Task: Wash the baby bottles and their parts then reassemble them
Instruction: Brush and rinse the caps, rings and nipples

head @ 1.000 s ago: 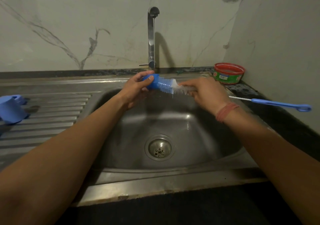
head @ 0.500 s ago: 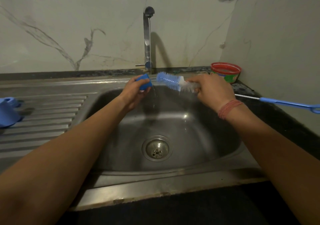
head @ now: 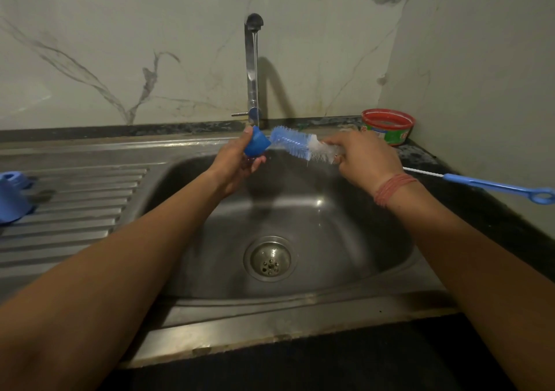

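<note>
Over the steel sink (head: 345, 294), both hands worked w/ water running from the tap (head: 253, 69). Left hand (head: 237, 162) gripped a small blue cap (head: 256, 145), fingers curled round it, thumb on top, its open end turned toward the brush. Right hand (head: 365, 159) clamped the bottle brush (head: 300, 147) at the white bristles, fingers closed round it; the blue bristle tip just touched the cap's mouth, approx. under the stream. Whether the tip was inside the cap couldn't be told. Brush's long blue handle (head: 498, 187) stuck out past the right wrist over the dark counter. On the draining board at far left sat another blue bottle part (head: 13, 198), well apart from the hands. A red-rimmed tub (head: 387, 126) stood in the back-right corner, near the wall.
</note>
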Motion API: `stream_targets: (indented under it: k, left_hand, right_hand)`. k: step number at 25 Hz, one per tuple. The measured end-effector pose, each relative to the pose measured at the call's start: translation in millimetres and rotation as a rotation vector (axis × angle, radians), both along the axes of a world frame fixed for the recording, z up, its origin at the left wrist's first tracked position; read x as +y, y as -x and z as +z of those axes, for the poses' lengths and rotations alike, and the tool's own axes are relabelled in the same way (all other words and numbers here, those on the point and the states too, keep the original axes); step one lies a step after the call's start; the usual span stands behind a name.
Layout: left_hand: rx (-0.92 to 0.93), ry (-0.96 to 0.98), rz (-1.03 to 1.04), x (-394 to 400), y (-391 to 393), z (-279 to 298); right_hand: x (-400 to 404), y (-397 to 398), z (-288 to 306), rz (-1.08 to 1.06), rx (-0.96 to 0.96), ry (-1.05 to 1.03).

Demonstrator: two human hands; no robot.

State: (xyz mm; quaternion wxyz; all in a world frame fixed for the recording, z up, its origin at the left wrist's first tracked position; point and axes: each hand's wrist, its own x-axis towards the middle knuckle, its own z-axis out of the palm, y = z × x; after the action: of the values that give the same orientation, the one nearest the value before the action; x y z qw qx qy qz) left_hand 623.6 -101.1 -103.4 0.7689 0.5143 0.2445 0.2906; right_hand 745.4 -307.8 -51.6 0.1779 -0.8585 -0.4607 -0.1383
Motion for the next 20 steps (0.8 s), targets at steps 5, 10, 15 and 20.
stream_targets:
  k: [5,10,15,20]
  left_hand:
    - [0.051,-0.057,-0.006,1.9,-2.0,-4.2]
    - [0.061,-0.012,0.0,-3.6,-1.7,-1.6]
    - [0.041,-0.071,0.04,-2.1,-4.8,-3.2]
    - [0.009,-0.02,0.069,1.4,-4.3,-3.4]
  right_hand:
    - [-1.2,1.8,2.0,-0.007,0.006,0.018]
    - [-4.6,9.9,5.3,-0.015,0.006,0.025]
    - [-5.2,11.4,6.9,-0.025,0.003,0.05]
    - [-4.8,12.5,6.5,-0.029,-0.003,0.049]
